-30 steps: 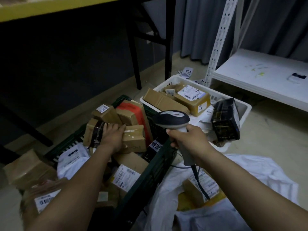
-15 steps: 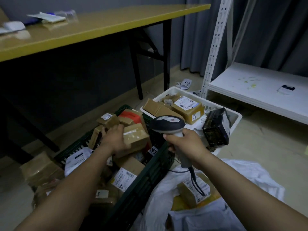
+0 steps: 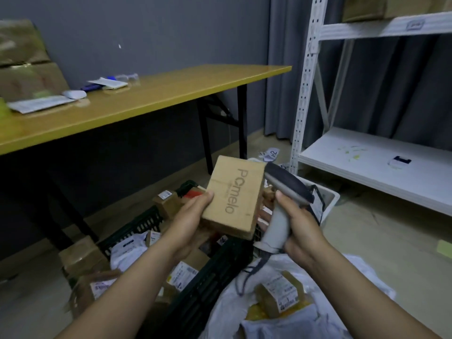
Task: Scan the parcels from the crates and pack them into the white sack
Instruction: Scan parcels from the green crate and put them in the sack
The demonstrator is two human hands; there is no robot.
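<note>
My left hand (image 3: 193, 218) holds a flat brown cardboard parcel (image 3: 234, 196), printed "Pomelo", up in front of me above the dark green crate (image 3: 200, 289). My right hand (image 3: 300, 231) grips the grey handheld scanner (image 3: 281, 199), whose dark head sits just right of the parcel and points at it. The crate holds several brown boxes and white mailers. The white sack (image 3: 305, 314) lies open at the lower right with a labelled parcel (image 3: 278, 292) inside. A white crate (image 3: 330, 199) shows partly behind the scanner.
A yellow table (image 3: 146, 99) with papers and a mouse stands to the left over the crates. A white metal shelf rack (image 3: 367, 157) stands at the right. Loose brown boxes (image 3: 83, 255) lie on the floor left of the green crate.
My left hand has lifted the brown parcel out of the green crate and turned it towards the scanner. My right hand raised the scanner beside it. The view tilted upward.
</note>
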